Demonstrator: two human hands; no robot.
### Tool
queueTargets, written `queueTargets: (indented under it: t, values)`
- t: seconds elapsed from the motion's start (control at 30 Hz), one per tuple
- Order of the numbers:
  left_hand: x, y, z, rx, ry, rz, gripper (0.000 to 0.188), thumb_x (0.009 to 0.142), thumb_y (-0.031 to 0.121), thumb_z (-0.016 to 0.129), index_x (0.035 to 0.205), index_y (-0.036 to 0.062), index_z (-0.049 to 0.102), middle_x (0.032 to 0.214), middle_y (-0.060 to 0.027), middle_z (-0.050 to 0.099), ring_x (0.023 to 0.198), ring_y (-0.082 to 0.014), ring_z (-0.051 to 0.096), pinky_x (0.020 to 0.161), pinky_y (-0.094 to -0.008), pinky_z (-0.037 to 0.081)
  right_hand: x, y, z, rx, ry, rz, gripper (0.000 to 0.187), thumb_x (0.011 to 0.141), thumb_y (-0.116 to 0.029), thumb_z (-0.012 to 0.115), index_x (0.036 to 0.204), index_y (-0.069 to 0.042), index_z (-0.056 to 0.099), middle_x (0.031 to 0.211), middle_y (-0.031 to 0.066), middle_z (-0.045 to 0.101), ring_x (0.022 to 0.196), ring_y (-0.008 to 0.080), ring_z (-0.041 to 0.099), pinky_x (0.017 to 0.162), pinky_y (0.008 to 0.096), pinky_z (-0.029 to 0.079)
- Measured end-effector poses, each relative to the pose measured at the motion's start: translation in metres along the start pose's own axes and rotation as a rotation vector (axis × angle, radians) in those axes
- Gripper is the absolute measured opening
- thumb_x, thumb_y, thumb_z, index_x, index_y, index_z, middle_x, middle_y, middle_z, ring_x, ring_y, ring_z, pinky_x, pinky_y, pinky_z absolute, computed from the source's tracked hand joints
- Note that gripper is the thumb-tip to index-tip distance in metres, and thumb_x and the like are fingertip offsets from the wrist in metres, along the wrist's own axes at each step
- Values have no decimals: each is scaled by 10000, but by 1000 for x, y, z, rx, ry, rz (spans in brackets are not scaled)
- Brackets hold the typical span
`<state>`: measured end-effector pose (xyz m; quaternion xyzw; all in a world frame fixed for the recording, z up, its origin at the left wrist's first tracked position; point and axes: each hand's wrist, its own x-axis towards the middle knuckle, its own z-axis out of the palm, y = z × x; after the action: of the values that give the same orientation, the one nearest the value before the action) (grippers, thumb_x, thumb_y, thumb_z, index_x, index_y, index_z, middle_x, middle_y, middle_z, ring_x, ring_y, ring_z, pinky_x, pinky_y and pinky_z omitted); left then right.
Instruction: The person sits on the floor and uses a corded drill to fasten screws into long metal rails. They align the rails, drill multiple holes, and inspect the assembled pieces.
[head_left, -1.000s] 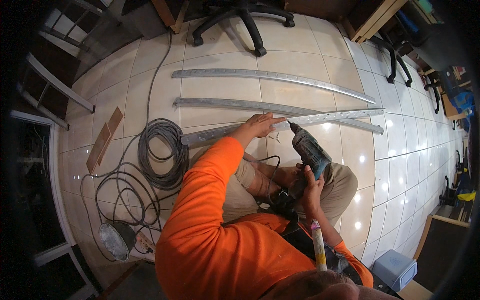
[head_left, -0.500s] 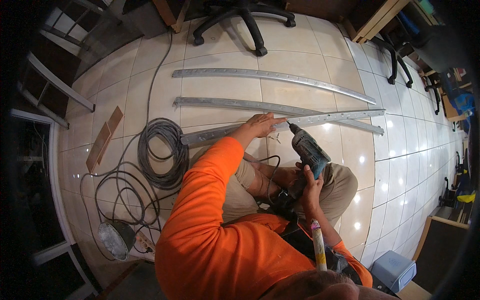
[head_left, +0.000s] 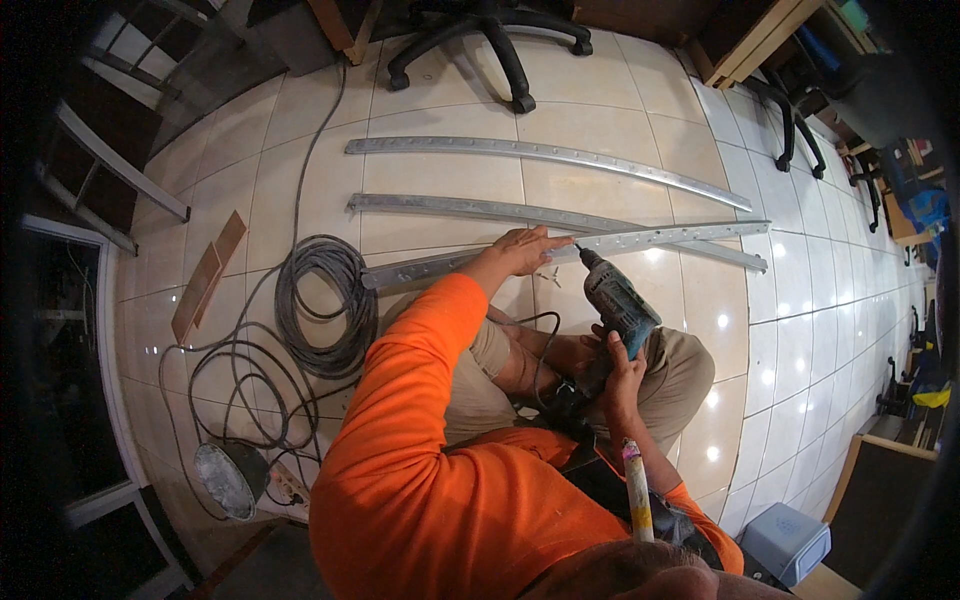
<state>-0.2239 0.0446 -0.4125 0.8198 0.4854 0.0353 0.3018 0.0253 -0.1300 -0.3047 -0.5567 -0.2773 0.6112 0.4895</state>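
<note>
My left hand (head_left: 522, 250) is closed on a long galvanised metal channel (head_left: 660, 236) with a dimpled face, lying slantwise before my crossed legs. In my right hand (head_left: 625, 380) is a dark teal power drill (head_left: 617, 300), gripped by its handle. The drill's bit points up and left at the channel's edge, close to my left fingertips; whether it touches the metal I cannot tell. Two similar channels, a middle one (head_left: 480, 209) and a far one (head_left: 470, 147), lie beyond on the tiles. The held channel's right part crosses over the middle one.
A coil of dark cable (head_left: 322, 300) lies on the left, with loose loops by a bowl-shaped lamp (head_left: 225, 480) and a power strip (head_left: 288, 482). Brown board pieces (head_left: 208, 275) sit farther left. An office chair base (head_left: 485, 30) stands ahead; a grey-blue bin (head_left: 787, 543) is at lower right.
</note>
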Motion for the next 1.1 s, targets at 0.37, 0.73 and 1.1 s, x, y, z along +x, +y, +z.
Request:
queueTargets:
  t: [0.37,0.73,1.1]
  values:
    - [-1,4,-3,14,-13,-15,590,1031,257,581,1578,354,384,1144,-143,549,1102,-326,602,970,-443,503,-1,-3,1,19,13,17,360,976,-207,709,1222,44,630,1127,144,735,957,218,716,858,345,566]
    - [2,1,3,-49,-22,-3,643,985,185,644,1568,328,414,1155,-146,558,1151,-335,583,1019,-451,473,-3,-1,-1,6,5,21,385,974,-216,714,1243,36,603,1130,157,736,896,223,731,723,341,595]
    - [1,-6,13,-61,76,34,704,974,156,660,1589,339,371,1148,-144,570,1117,-344,592,1008,-450,483,1,7,-10,-110,24,-104,424,971,-241,713,1273,31,588,1125,178,738,798,209,731,592,343,602]
